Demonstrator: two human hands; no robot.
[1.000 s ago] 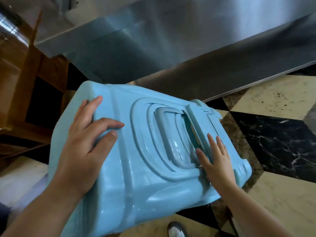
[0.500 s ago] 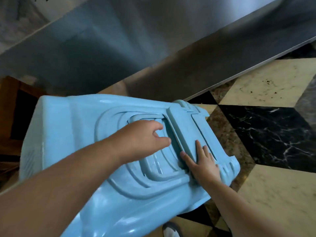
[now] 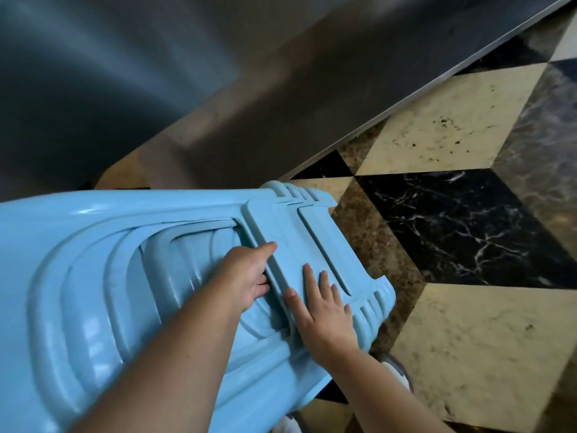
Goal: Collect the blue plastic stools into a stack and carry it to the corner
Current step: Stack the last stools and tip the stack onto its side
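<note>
A stack of light-blue plastic stools point(image 3: 93, 276) lies tilted on its side across the lower left of the view, its nested leg ends point(image 3: 371, 304) pointing right. My left hand point(image 3: 246, 276) curls its fingers into the opening beside the cross bar and grips the stack. Just right of it, my right hand point(image 3: 324, 310) presses flat, fingers spread, on the panel near the leg ends. How many stools are nested cannot be told exactly.
A brushed-metal wall or counter front point(image 3: 218, 89) rises directly behind the stack. The floor is marble in cream point(image 3: 443, 120), black point(image 3: 462, 226) and brown tiles on the right. A white shoe point(image 3: 396, 370) shows under the stack.
My left hand slid right along the stack and hooked into the opening by the cross bar. The stack shifted left and lower in view, and the wooden furniture left the frame.
</note>
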